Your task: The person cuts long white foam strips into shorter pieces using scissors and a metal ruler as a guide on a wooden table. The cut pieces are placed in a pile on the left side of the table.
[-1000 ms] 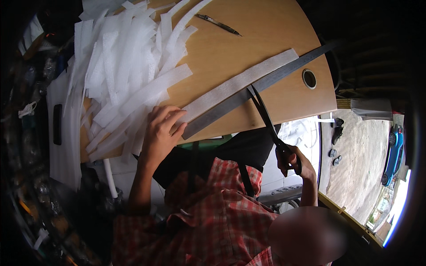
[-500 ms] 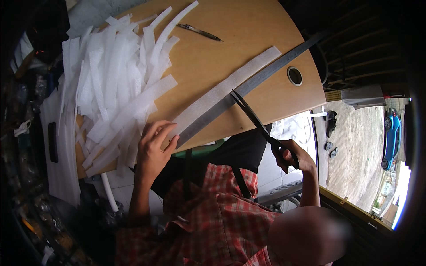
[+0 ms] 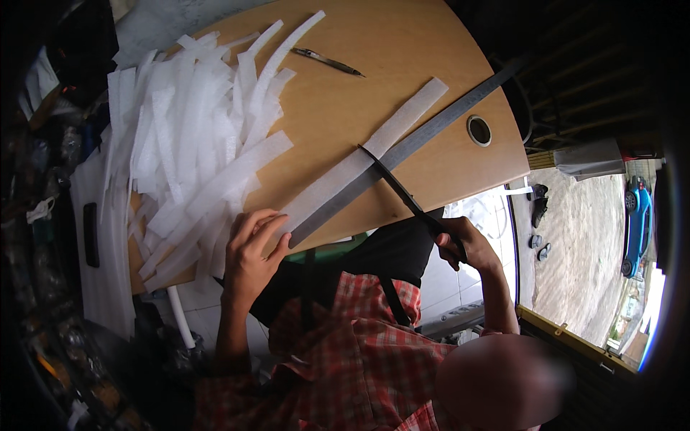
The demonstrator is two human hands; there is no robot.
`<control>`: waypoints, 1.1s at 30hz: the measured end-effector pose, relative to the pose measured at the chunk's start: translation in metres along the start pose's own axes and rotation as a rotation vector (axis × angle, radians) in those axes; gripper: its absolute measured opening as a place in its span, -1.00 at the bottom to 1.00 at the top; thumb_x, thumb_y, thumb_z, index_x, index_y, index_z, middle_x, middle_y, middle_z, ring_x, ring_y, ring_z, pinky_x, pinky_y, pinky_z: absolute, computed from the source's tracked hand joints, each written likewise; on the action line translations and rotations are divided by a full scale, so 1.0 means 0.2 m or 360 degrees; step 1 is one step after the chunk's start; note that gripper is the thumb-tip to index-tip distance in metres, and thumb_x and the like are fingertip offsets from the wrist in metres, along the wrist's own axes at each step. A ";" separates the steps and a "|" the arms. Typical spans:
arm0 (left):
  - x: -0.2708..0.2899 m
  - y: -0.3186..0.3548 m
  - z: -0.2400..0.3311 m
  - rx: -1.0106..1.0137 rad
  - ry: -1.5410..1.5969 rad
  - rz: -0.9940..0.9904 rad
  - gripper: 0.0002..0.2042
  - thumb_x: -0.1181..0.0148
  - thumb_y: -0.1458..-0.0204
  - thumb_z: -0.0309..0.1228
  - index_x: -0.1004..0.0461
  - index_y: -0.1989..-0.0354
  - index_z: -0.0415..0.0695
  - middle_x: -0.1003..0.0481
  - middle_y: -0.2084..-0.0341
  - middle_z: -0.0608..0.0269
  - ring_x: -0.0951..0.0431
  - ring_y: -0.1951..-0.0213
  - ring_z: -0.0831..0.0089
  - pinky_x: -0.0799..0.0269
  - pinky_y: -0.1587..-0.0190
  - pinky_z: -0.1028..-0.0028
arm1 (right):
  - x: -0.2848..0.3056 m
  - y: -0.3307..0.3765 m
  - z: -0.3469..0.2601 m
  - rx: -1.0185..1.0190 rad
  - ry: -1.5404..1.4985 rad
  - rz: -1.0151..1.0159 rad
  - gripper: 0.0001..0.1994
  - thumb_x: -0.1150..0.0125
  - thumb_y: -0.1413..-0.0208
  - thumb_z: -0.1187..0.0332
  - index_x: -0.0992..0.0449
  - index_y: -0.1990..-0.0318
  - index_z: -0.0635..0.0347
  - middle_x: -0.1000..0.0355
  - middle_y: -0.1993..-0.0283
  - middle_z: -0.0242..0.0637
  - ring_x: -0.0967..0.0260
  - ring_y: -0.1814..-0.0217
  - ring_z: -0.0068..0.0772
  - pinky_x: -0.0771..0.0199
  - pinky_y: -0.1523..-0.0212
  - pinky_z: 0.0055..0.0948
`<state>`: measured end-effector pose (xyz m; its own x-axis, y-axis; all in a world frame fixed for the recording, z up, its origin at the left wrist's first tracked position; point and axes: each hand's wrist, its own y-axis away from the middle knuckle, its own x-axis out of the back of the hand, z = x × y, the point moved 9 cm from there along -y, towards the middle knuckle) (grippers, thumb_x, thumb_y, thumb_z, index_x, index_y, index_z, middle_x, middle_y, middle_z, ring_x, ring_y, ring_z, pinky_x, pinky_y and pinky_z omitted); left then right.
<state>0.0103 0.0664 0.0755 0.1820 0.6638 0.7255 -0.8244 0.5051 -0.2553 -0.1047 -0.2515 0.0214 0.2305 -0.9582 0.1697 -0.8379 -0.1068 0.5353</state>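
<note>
A white foam strip [image 3: 327, 179] lies slantwise across the wooden table [image 3: 345, 36], beside a long grey metal ruler [image 3: 445, 115]. My left hand [image 3: 251, 244] has its fingers and thumb closed on the strip's near end, next to the ruler's end. In my right hand [image 3: 471, 244] are black-handled scissors [image 3: 397, 187], their blades lying across the strip around its middle. At the blades the strip bends slightly; I cannot tell whether it is cut right through.
Many loose white foam strips [image 3: 187, 129] pile up on the table's left side. A pen [image 3: 329, 62] lies at the back. Near the right edge is a round grommet hole [image 3: 479, 130]. Longer white foam pieces [image 3: 108, 287] hang over the left edge.
My right hand has moved the scissors left and inward, so the blades now cross the foam strip. The strip's far part has shifted a little. My left hand keeps its hold.
</note>
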 end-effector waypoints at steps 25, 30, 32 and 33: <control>-0.64 -0.73 0.11 -0.0102 0.0080 -0.0006 -0.69 -0.34 -0.03 -0.47 -0.53 0.03 -0.21 -0.53 0.24 0.04 -0.54 0.16 0.07 -0.46 0.08 0.20 | -0.09 0.31 0.22 -0.0008 -0.0335 0.0015 -0.08 -0.06 0.16 -0.64 -0.38 0.38 0.28 -0.33 0.59 -0.38 -0.34 0.62 -0.56 -0.28 0.60 -0.53; -0.46 -0.56 0.00 -0.0002 0.0191 -0.0322 -0.65 -0.34 0.01 -0.53 -0.52 0.01 -0.20 -0.51 0.26 0.05 -0.56 0.25 0.12 -0.47 0.13 0.22 | -0.09 0.30 0.22 -0.0013 -0.0272 0.0026 -0.07 -0.02 0.17 -0.66 -0.39 0.44 0.28 -0.32 0.62 -0.39 -0.33 0.61 -0.55 -0.24 0.58 -0.53; -0.35 -0.47 -0.05 0.0099 0.0121 -0.0372 -0.65 -0.33 0.01 -0.55 -0.52 0.00 -0.20 -0.51 0.26 0.06 -0.55 0.24 0.12 -0.47 0.13 0.23 | -0.08 0.27 0.22 -0.0025 -0.0252 0.0004 -0.05 -0.01 0.20 -0.68 -0.40 0.45 0.28 -0.32 0.62 -0.39 -0.33 0.62 -0.55 -0.25 0.57 -0.53; -0.31 -0.42 -0.07 0.0144 0.0087 -0.0397 -0.65 -0.32 0.00 -0.56 -0.52 0.00 -0.21 -0.51 0.27 0.07 -0.55 0.24 0.13 -0.47 0.13 0.24 | -0.08 0.27 0.22 -0.0032 -0.0269 0.0011 -0.05 -0.01 0.21 -0.69 -0.40 0.43 0.28 -0.32 0.61 -0.39 -0.33 0.62 -0.56 -0.26 0.58 -0.53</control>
<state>0.0765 -0.0090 0.0428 0.4120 0.5551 0.7225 -0.7948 0.6068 -0.0130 -0.1750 -0.2540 0.0109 0.1371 -0.9900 0.0329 -0.8288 -0.0965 0.5512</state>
